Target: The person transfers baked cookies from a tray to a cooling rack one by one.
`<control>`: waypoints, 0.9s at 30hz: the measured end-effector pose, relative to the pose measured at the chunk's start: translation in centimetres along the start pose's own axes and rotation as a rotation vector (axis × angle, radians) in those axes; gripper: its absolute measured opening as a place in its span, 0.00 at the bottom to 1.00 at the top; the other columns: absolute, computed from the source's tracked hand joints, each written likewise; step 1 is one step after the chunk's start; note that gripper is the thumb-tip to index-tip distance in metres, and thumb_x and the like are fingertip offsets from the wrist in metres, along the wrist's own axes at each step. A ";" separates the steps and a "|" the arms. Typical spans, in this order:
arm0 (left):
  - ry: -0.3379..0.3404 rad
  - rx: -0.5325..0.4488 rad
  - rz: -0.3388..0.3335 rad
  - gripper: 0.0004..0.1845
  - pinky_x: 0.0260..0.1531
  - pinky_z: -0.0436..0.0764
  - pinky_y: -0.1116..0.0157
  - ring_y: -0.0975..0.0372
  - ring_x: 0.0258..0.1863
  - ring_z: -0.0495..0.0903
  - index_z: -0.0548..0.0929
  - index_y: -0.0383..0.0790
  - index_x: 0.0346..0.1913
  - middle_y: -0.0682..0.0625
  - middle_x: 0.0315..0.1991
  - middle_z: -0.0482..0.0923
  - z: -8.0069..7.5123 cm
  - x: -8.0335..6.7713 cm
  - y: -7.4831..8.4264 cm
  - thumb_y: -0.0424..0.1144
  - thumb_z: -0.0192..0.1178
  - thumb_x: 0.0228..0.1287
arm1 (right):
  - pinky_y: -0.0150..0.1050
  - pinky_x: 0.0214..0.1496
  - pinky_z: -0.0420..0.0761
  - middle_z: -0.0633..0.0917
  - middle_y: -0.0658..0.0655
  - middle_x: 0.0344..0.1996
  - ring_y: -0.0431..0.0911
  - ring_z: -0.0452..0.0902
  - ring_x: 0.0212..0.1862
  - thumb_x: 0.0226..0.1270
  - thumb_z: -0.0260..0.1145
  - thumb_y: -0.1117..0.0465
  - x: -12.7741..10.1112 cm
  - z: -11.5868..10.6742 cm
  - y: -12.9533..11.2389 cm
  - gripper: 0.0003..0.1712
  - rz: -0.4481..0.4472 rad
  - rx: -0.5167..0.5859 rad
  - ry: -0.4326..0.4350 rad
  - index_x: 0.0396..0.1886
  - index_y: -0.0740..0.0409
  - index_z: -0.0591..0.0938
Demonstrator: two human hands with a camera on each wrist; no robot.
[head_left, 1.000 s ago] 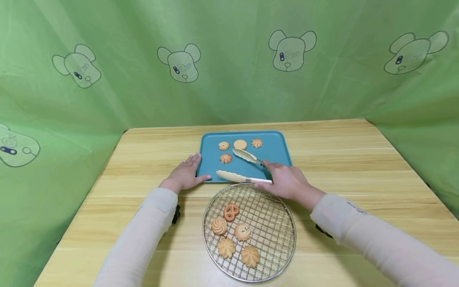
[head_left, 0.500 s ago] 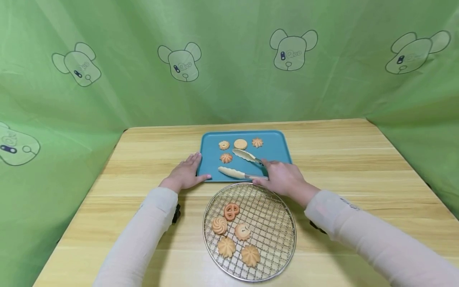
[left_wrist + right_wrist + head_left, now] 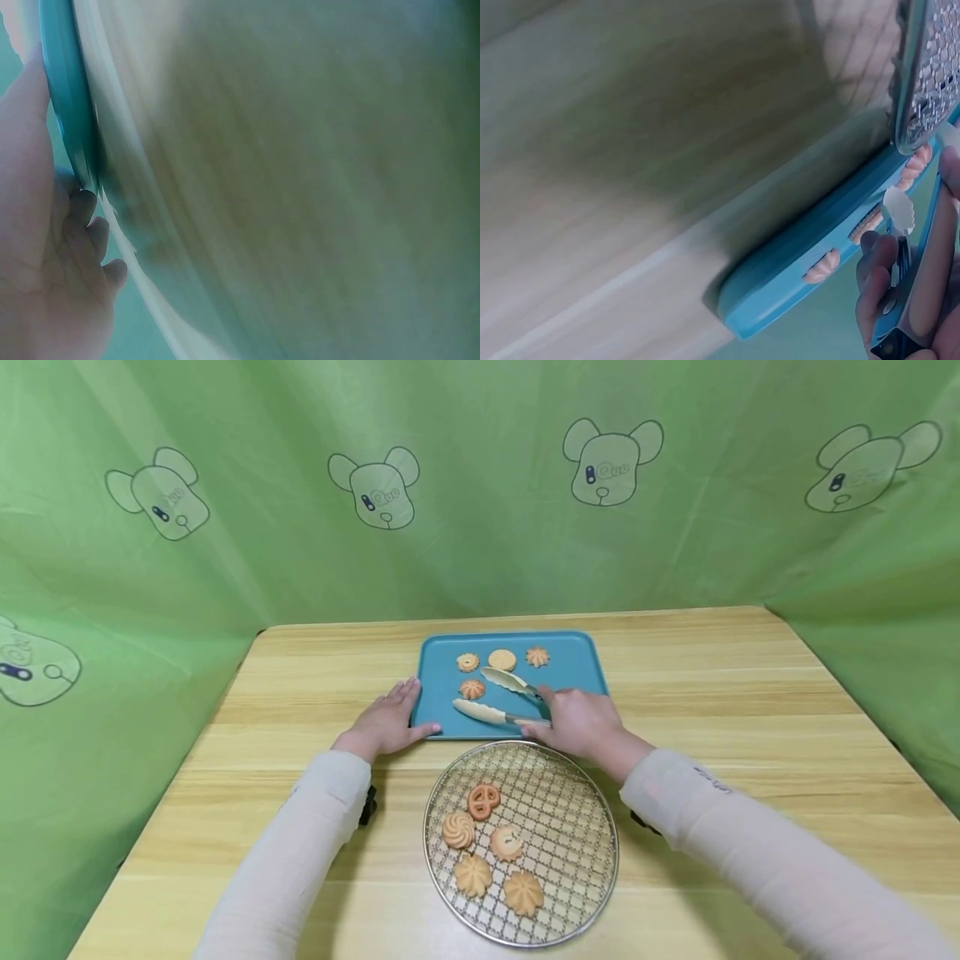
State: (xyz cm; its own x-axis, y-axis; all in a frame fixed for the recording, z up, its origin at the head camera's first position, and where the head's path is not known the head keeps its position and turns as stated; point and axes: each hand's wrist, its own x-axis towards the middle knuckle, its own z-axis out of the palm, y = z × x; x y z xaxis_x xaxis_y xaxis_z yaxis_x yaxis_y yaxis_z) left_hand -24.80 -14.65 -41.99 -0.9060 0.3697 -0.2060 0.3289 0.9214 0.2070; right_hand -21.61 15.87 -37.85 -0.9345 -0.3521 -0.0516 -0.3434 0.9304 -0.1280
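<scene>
My right hand [image 3: 581,722] grips a pair of tongs [image 3: 480,711] with cream scalloped tips. The tips are spread apart over a blue tray [image 3: 577,668], with nothing between them. Close to the tips lies a star-shaped cookie [image 3: 472,689]. Behind it, a ring-like cookie [image 3: 468,662], a round flat cookie [image 3: 502,660] and another star-shaped cookie [image 3: 537,656] form a row. At the tray's left edge rests my left hand [image 3: 386,722], fingers straight along the side and thumb over the front corner. In the right wrist view the tongs' handle [image 3: 926,277] sits within my curled fingers.
Just in front of the tray stands a round wire rack [image 3: 570,827]. Its left half bears a pretzel cookie [image 3: 483,802], a swirl cookie [image 3: 458,831] and several other cookies. All this is on a wooden table [image 3: 720,693], with a green curtain [image 3: 480,560] behind.
My right hand and the tongs have moved a little left and away from me over the tray, the tips nearing the front star-shaped cookie. My left hand stays in place.
</scene>
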 end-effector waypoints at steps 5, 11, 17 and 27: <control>-0.001 0.000 -0.005 0.50 0.70 0.45 0.53 0.51 0.74 0.39 0.41 0.37 0.75 0.44 0.76 0.37 0.0 0.0 -0.1 0.69 0.43 0.65 | 0.37 0.15 0.72 0.84 0.59 0.32 0.47 0.74 0.25 0.60 0.60 0.32 0.5 -0.1 -0.2 0.48 0.012 0.000 -0.006 0.69 0.61 0.67; -0.001 0.006 -0.007 0.50 0.70 0.45 0.53 0.52 0.74 0.38 0.41 0.37 0.75 0.44 0.76 0.37 0.1 0.1 -0.1 0.69 0.42 0.65 | 0.37 0.14 0.72 0.84 0.60 0.36 0.46 0.72 0.22 0.60 0.61 0.33 0.7 0.0 -0.2 0.46 0.032 -0.005 -0.012 0.69 0.58 0.67; -0.001 0.008 -0.003 0.50 0.70 0.45 0.53 0.52 0.74 0.39 0.41 0.36 0.75 0.44 0.76 0.37 0.2 0.2 -0.1 0.69 0.43 0.65 | 0.37 0.13 0.71 0.84 0.62 0.40 0.46 0.71 0.20 0.61 0.60 0.33 0.8 0.0 -0.3 0.45 0.035 -0.006 -0.013 0.70 0.56 0.68; 0.003 0.007 0.000 0.51 0.70 0.46 0.52 0.51 0.73 0.39 0.41 0.36 0.75 0.43 0.76 0.37 0.4 0.5 -0.3 0.69 0.43 0.65 | 0.36 0.13 0.70 0.84 0.61 0.38 0.45 0.68 0.17 0.63 0.61 0.36 0.5 0.1 -0.4 0.41 0.020 0.017 0.006 0.69 0.54 0.69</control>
State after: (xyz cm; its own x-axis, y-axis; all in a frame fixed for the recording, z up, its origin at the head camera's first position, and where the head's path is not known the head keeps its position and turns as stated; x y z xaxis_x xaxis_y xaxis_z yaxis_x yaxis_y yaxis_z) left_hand -25.21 -14.71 -42.54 -0.9069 0.3693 -0.2029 0.3308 0.9222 0.2001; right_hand -21.94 15.29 -37.96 -0.9417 -0.3328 -0.0484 -0.3232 0.9354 -0.1434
